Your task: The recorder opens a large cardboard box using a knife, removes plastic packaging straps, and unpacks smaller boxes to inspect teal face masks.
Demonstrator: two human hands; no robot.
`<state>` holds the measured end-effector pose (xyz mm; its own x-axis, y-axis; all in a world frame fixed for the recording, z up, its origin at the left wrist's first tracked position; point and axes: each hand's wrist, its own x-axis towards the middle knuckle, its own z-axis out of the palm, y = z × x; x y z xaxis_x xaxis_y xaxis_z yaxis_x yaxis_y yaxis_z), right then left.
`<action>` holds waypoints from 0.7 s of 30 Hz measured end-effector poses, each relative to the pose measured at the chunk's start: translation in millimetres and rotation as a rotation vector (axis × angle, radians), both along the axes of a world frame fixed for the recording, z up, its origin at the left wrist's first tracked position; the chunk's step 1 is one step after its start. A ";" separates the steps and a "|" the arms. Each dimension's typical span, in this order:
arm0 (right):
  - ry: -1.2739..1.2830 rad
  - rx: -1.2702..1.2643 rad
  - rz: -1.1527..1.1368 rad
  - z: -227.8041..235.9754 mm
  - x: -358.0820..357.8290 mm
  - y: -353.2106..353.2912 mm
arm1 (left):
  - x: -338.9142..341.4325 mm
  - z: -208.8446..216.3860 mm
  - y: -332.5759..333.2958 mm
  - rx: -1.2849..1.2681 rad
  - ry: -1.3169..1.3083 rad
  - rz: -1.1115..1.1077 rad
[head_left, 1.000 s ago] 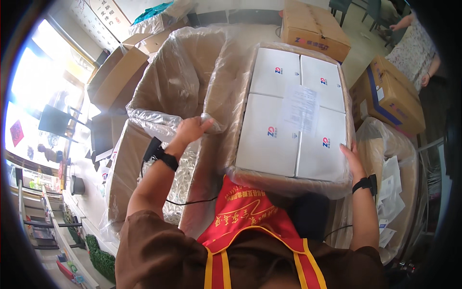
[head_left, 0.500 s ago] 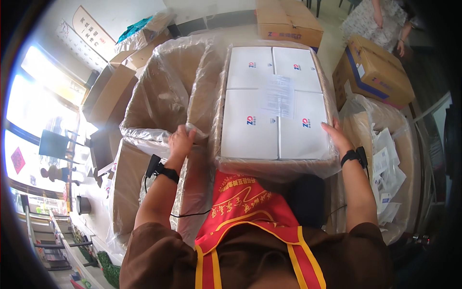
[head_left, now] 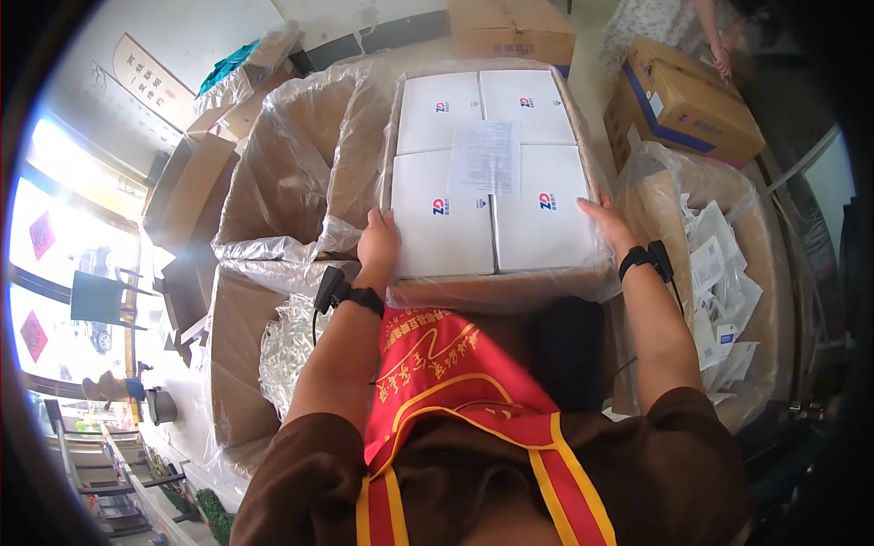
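In front of me stands an open carton (head_left: 510, 293) lined with clear plastic film. Several white boxes (head_left: 442, 214) with small red and blue prints fill it in a flat layer. A thin printed sheet (head_left: 485, 156) lies over the middle, where the boxes meet. My left hand (head_left: 377, 244) is closed on the carton's near left edge, its fingertips by the white box there. On the right edge, my right hand (head_left: 608, 224) grips with the thumb on top, beside the near right box; its other fingers are partly hidden along the side.
To the left are a plastic-lined carton (head_left: 273, 246) and a nearer one with white stringy material (head_left: 289, 355). At right, a lined carton (head_left: 769, 273) holds white packets (head_left: 715, 282). A person's hands (head_left: 721, 59) are by a closed brown carton (head_left: 701, 118); another closed carton (head_left: 510, 41) stands behind.
My left hand has moved right, from the neighbouring lined carton's edge to the left edge of the box-filled carton. My right hand stays on the right edge. The whole view has shifted slightly.
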<state>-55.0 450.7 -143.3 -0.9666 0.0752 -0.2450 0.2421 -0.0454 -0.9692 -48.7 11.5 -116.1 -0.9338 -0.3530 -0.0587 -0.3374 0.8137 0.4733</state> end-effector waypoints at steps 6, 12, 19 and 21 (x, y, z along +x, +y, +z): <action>-0.025 -0.034 -0.006 2.0 17.8 -15.3 | 8.3 -6.1 -17.8 -0.122 0.025 -0.045; -0.009 0.024 0.028 -20.8 -6.5 -0.4 | 18.3 -10.1 -7.9 -0.181 -0.029 -0.063; 0.050 0.101 0.026 -29.8 11.8 1.0 | 26.7 -9.4 -5.6 -0.232 -0.055 -0.018; 0.016 0.012 0.013 -40.2 19.8 4.2 | 27.3 -16.7 -9.8 -0.278 -0.058 -0.043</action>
